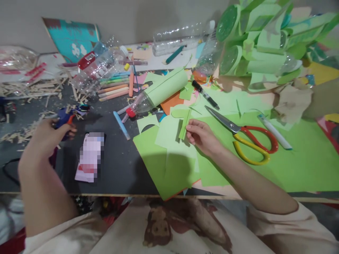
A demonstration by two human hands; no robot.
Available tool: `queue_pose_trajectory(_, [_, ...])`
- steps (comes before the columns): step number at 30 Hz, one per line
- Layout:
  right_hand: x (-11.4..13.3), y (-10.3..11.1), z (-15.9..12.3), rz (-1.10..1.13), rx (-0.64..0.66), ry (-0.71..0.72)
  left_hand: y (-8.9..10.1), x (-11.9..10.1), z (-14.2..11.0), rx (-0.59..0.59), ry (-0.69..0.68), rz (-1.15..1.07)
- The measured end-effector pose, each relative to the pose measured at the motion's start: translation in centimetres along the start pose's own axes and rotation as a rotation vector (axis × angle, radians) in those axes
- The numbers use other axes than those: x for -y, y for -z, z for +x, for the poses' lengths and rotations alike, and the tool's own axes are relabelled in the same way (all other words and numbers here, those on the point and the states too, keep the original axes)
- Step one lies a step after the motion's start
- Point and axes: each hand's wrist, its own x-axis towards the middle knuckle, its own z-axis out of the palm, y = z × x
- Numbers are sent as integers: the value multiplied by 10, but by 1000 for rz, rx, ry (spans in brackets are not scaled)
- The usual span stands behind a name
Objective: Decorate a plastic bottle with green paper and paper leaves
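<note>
Green paper strip [185, 124], folded lengthwise, and it's pinched between thumb and fingertips of the right hand [202, 135], just on the near side of the wrapped bottle's [167, 88] right end! Over to the bottle's left, and nearer the person, the left hand [44, 141] curls around a blue gun-shaped tool [63, 117]; whether its orange trigger is squeezed, I can't tell from here. Beneath the strip, on the bottle's near side, pale paper pieces [176, 135] overlap a bigger green sheet [152, 158], and its corner runs right down to the table's front edge [113, 194]. Tight there! Left of that sheet, nearer than the bottle, a phone [91, 155] lies flat, with a broad lane of dark tabletop [120, 158] giving elbow room between the two. Right of the bottle, big scissors [232, 127] rest on green paper, tip aimed back its way, a black marker [205, 95] between them. Farther right and beyond the bottle, green-covered bottles [267, 65] crowd the back; far left of it, wooden sticks [34, 88] scatter.
</note>
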Motion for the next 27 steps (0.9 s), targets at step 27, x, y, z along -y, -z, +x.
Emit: queue_pose_trajectory(27, [7,5,1,49,13,-36,-102,-109,-87,47,-576,-161])
